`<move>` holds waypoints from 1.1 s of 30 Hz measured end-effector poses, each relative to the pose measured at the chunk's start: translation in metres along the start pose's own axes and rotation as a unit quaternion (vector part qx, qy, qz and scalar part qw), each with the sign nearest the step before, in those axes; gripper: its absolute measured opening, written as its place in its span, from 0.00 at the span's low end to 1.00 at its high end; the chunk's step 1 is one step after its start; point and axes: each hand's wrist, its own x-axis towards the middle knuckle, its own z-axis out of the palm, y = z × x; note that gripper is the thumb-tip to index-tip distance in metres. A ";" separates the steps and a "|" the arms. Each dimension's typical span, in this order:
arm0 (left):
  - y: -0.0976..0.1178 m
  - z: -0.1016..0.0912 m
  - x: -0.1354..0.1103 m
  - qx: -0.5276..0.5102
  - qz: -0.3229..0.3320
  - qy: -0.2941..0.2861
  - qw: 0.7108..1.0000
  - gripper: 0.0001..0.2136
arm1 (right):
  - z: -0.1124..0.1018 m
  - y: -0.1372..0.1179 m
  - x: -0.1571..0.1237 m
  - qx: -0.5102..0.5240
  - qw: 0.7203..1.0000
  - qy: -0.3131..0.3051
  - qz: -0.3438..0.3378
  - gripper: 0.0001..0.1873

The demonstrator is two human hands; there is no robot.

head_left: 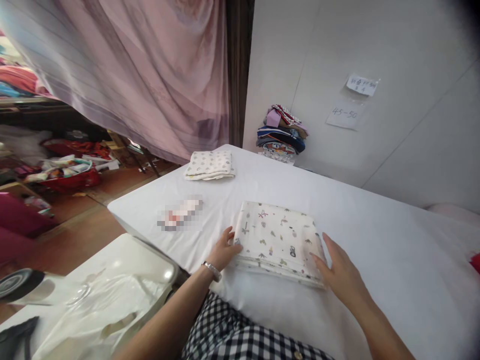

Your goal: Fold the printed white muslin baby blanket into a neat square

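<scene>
"Where is the folded printed cloth (277,237)?"

"Between your two hands, lying flat on the white table (378,240). Your left hand (224,250) is at its left edge, thumb and fingers loosely parted. Your right hand (339,267) is spread wider, thumb over the right edge."

"Anything near the left?"

"Beyond your left hand lies a second folded cloth (210,165); a blurred item (183,214) sits nearer, to that hand's left."
</scene>
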 end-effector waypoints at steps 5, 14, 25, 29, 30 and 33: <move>-0.007 -0.003 0.001 -0.009 0.016 0.003 1.000 0.37 | 0.028 -0.023 0.034 -0.042 0.990 -0.012 -0.134 0.32; -0.005 -0.005 -0.004 0.030 0.023 -0.002 0.999 0.38 | 0.060 -0.002 0.058 -0.128 0.980 -0.132 -0.077 0.36; -0.005 -0.009 -0.002 -0.036 0.010 -0.026 0.999 0.40 | 0.072 0.009 0.114 -0.068 0.993 -0.087 -0.027 0.36; -0.002 -0.009 -0.005 -0.081 -0.008 -0.027 0.996 0.40 | 0.068 0.022 0.111 0.121 0.991 -0.049 0.022 0.36; -0.001 -0.009 -0.005 -0.088 -0.013 -0.025 0.996 0.40 | 0.063 0.024 0.108 0.189 0.980 -0.030 0.061 0.36; 0.000 -0.009 -0.004 -0.111 -0.035 -0.017 0.993 0.41 | 0.045 0.030 0.092 0.353 0.915 0.012 0.194 0.35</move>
